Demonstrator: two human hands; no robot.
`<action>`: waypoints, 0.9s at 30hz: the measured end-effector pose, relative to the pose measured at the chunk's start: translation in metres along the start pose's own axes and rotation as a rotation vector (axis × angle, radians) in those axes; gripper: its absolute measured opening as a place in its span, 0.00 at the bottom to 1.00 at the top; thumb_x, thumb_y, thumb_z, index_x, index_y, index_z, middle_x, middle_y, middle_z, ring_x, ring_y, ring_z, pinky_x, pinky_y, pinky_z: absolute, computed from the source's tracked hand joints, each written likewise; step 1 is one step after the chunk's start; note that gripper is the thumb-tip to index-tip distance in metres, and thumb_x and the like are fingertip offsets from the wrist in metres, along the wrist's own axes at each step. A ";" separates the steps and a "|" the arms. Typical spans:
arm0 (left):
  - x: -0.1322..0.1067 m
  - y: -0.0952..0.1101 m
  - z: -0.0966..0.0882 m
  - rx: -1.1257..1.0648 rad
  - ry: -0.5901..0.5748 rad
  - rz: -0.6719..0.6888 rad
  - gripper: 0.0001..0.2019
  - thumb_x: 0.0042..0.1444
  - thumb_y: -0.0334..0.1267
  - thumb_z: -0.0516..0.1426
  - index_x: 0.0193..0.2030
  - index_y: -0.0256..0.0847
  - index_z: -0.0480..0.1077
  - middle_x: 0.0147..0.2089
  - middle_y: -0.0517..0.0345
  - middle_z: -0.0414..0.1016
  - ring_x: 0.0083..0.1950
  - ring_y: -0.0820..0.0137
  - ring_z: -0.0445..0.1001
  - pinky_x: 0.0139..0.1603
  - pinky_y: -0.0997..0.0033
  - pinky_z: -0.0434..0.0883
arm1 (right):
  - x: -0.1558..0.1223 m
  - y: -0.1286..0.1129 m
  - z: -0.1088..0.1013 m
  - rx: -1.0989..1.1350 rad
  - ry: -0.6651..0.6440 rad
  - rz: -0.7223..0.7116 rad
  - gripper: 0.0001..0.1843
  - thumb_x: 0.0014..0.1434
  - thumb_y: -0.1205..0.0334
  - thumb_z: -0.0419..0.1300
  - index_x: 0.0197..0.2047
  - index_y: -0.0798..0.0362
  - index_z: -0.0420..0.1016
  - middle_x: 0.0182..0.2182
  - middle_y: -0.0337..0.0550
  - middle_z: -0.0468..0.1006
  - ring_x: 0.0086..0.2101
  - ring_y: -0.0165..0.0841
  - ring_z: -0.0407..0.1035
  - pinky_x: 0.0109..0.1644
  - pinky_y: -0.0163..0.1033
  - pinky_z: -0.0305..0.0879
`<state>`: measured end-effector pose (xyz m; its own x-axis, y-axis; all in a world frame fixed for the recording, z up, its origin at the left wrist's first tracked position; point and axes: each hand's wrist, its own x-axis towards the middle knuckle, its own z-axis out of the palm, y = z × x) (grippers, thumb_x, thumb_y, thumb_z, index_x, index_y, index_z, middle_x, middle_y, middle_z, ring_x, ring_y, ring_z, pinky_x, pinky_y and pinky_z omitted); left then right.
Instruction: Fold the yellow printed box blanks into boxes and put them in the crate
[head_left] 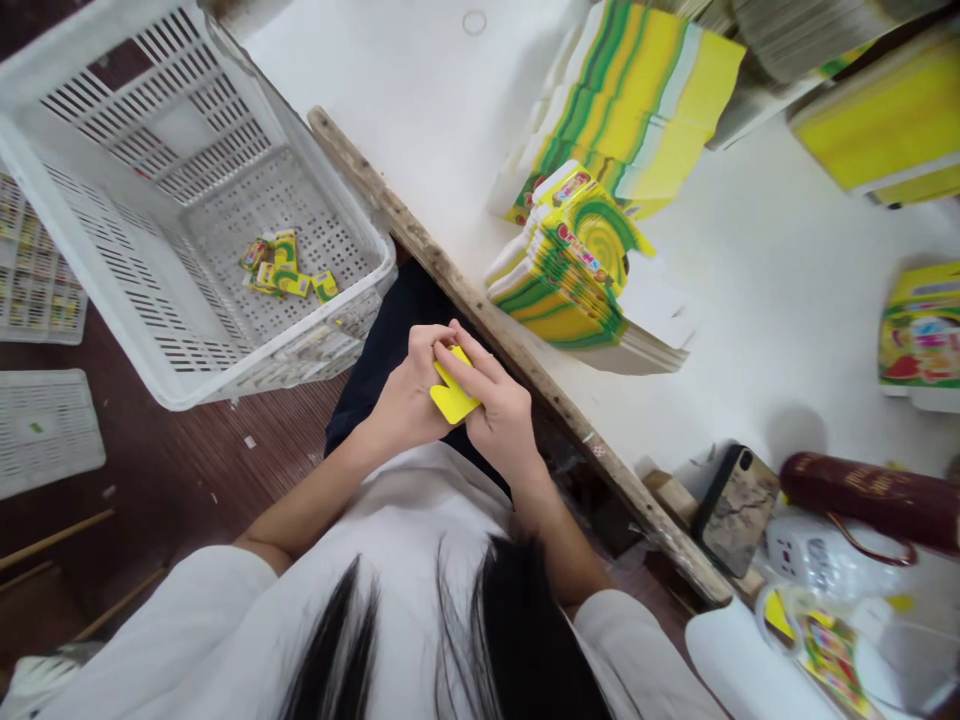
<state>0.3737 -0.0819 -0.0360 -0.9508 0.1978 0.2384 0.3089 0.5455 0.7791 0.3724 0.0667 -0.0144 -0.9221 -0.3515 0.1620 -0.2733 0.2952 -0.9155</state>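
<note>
Both hands meet in front of my body, just off the table's wooden edge, around one small yellow carton [454, 392]. My left hand [421, 385] has its fingers wrapped round the carton's left side. My right hand [501, 405] grips it from the right, fingers lying across its top. A yellow flap with a rounded cut sticks out toward me; the rest of the carton is hidden by the fingers. Nearest to the hands on the table is a stack of flat printed crayon cartons [577, 270], green and yellow, leaning in a row.
A white plastic crate [187, 395] at the left holds several small folded cartons [281, 272]. Behind the near stack stands a larger carton stack [637, 100]. A phone [739, 510], a dark red bottle [870, 495] and a power strip [802, 550] lie at the right. The wooden table edge [480, 305] runs diagonally.
</note>
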 end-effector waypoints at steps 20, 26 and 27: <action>0.007 0.007 -0.032 0.171 -0.197 -0.080 0.26 0.46 0.39 0.65 0.55 0.41 0.72 0.49 0.51 0.80 0.50 0.59 0.78 0.51 0.59 0.73 | 0.002 0.010 -0.044 -0.054 -0.226 -0.042 0.15 0.61 0.61 0.67 0.52 0.46 0.83 0.66 0.52 0.71 0.66 0.46 0.65 0.66 0.55 0.67; 0.010 0.007 -0.031 0.278 -0.195 -0.053 0.27 0.48 0.41 0.65 0.56 0.41 0.71 0.50 0.48 0.79 0.50 0.55 0.78 0.50 0.56 0.72 | 0.000 0.009 -0.009 -0.044 0.015 0.010 0.13 0.60 0.66 0.65 0.48 0.47 0.83 0.67 0.50 0.69 0.66 0.47 0.64 0.67 0.55 0.66; 0.010 0.007 -0.033 0.253 -0.201 -0.050 0.27 0.49 0.42 0.66 0.57 0.41 0.71 0.51 0.49 0.79 0.51 0.56 0.78 0.51 0.57 0.72 | 0.000 0.007 -0.008 -0.047 0.001 -0.004 0.15 0.61 0.65 0.64 0.51 0.46 0.82 0.68 0.49 0.67 0.67 0.47 0.62 0.68 0.55 0.65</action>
<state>0.3655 -0.1033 -0.0094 -0.9489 0.3087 0.0651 0.2823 0.7384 0.6124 0.3683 0.0756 -0.0176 -0.9213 -0.3516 0.1661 -0.2897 0.3356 -0.8964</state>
